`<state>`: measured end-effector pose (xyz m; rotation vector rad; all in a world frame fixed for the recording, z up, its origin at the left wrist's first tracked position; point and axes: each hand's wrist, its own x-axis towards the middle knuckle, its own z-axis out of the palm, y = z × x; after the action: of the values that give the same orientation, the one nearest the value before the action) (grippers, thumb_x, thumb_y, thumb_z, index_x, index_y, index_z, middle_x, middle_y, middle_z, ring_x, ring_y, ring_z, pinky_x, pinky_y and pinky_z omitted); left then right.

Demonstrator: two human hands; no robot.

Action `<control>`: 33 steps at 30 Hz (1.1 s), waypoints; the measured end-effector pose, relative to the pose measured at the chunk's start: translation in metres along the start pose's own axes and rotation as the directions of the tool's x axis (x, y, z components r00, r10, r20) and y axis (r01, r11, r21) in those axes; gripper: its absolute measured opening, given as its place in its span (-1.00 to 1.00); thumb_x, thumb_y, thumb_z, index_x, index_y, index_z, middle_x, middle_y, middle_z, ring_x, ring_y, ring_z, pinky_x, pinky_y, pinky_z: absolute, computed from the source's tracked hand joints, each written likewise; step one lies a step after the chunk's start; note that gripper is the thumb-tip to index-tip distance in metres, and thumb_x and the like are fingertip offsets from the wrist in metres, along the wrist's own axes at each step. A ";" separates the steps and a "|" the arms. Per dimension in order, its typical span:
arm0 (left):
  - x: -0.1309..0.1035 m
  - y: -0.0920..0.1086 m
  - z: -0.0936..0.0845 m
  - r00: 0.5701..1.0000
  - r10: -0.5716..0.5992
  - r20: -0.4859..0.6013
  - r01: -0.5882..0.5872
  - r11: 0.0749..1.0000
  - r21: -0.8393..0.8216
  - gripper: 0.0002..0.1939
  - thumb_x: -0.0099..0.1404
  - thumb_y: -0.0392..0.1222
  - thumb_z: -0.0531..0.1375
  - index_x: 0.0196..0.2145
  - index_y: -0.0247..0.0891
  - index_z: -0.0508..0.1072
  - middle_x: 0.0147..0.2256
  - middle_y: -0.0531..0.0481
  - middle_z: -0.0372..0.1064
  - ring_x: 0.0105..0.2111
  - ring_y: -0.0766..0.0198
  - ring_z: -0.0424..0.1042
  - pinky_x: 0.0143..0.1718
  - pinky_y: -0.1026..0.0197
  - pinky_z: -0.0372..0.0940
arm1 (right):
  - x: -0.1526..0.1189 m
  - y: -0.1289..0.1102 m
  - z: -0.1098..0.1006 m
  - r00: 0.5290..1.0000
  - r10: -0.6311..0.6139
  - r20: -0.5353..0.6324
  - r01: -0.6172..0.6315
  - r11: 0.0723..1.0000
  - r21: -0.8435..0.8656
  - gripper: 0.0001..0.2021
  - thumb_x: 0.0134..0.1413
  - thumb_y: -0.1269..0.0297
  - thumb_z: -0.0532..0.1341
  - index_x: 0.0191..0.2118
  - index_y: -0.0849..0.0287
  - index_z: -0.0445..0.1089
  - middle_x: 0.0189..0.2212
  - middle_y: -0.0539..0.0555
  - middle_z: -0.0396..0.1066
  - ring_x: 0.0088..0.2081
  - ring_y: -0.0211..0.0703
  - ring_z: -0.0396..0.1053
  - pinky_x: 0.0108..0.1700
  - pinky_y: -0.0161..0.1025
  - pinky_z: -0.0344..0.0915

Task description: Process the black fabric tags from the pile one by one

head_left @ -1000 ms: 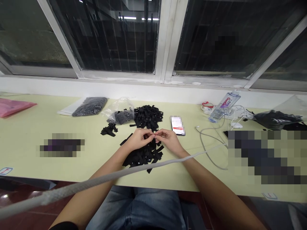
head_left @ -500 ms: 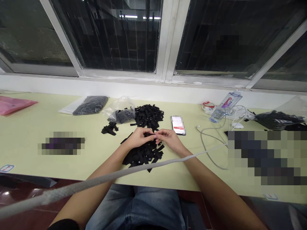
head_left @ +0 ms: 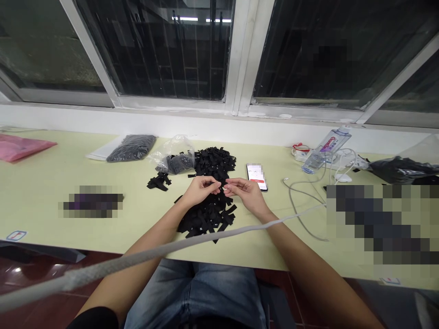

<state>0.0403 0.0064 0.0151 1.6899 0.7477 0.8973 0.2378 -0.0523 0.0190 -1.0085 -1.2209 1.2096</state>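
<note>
On the table (head_left: 137,205), black strips (head_left: 202,217) lie in heaps. Above them, the left hand (head_left: 201,189) and right hand (head_left: 247,194) nearly meet, each pinched; whether they grip anything, I cannot tell. A phone (head_left: 257,177) lies just beyond the right hand.

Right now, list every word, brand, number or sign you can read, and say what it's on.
"Ga…": red lettering on the bottle; the rest is unclear.
Phone: digits and a red button show on its screen, too small and partly pixelated to read surely.
Left table-edge sticker: red mark, too small to read.
Right table-edge sticker: likewise unreadable.
</note>
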 end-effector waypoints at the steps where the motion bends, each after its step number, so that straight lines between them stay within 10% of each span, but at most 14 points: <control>1: 0.000 -0.001 0.000 1.000 -0.003 -0.015 0.003 1.000 0.003 -0.65 0.28 0.07 0.27 -0.36 -0.33 0.55 -0.41 -0.08 0.54 -0.42 0.29 0.47 -0.29 0.25 0.39 | -0.001 -0.001 0.001 1.000 -0.010 -0.011 0.010 1.000 -0.002 -0.56 -0.07 0.03 0.43 -0.11 0.20 0.51 -0.32 0.12 0.58 -0.29 -0.09 0.58 -0.13 -0.08 0.57; 19: -0.001 0.000 0.006 0.999 -0.023 -0.034 0.024 0.999 0.024 -0.62 0.25 0.10 0.28 -0.31 -0.33 0.57 -0.40 -0.10 0.55 -0.40 0.26 0.49 -0.29 0.23 0.40 | -0.005 0.002 0.005 0.981 -0.038 -0.190 0.017 0.994 -0.111 -0.64 -0.09 -0.01 0.43 -0.39 0.22 0.49 -0.53 0.00 0.43 -0.61 -0.27 0.39 -0.54 -0.30 0.39; 33: -0.002 0.000 0.012 0.997 0.003 -0.072 0.005 0.993 0.117 -0.61 0.32 0.12 0.21 -0.28 -0.31 0.56 -0.35 -0.09 0.55 -0.37 0.26 0.48 -0.29 0.25 0.36 | -0.003 0.008 0.010 0.995 -0.033 -0.095 0.036 0.999 0.029 -0.62 -0.09 0.00 0.43 -0.22 0.19 0.53 -0.33 0.11 0.57 -0.25 -0.07 0.57 -0.04 -0.03 0.55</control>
<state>0.0496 -0.0008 0.0123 1.7671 0.8641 0.9332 0.2272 -0.0546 0.0123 -1.0067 -1.1388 1.1377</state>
